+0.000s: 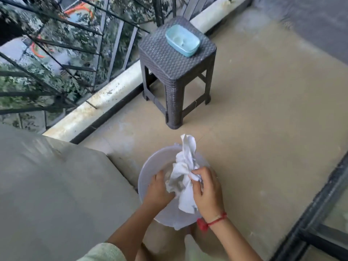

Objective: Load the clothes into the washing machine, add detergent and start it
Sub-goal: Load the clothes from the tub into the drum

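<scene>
Right hand (207, 193) pinches the bunched white cloth (183, 166) at its right side; left hand (157, 189) grips it from the left, fingertips hidden in the fabric. The cloth hangs between both hands over the white basin (145, 172), upper end rising past the far rim, lower end draped across the near rim.
</scene>
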`<act>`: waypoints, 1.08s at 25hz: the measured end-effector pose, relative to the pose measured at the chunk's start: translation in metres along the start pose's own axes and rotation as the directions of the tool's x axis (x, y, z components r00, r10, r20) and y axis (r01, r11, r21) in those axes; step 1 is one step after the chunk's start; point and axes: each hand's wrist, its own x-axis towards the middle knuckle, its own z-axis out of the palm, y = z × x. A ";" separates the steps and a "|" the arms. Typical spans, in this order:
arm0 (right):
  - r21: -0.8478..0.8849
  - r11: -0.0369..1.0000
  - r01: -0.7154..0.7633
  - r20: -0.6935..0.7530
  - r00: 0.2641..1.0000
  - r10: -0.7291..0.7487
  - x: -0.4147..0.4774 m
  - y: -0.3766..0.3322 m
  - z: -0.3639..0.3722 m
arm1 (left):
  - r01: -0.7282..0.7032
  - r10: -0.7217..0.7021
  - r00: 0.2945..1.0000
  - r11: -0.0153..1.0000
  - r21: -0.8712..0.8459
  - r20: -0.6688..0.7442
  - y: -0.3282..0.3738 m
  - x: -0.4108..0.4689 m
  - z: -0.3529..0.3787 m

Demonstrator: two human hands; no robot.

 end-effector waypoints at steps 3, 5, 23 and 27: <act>-0.011 0.988 0.154 -0.032 0.987 -0.154 -0.001 -0.083 -0.035 | -0.150 0.130 0.969 0.985 -0.087 -0.208 0.043 -0.042 -0.050; 0.043 0.972 0.233 -0.080 0.970 -0.229 -0.012 -0.126 -0.053 | -0.235 0.180 0.939 0.958 -0.166 -0.292 0.063 -0.068 -0.080; -0.070 0.652 0.755 -0.247 0.620 -0.745 -0.076 -0.430 -0.087 | -0.626 0.408 0.129 0.740 0.245 -0.904 0.019 -0.365 -0.397; 0.103 0.553 0.827 -0.184 0.562 -0.806 -0.109 -0.487 -0.040 | -0.448 0.435 -0.005 0.804 0.391 -0.900 -0.038 -0.435 -0.435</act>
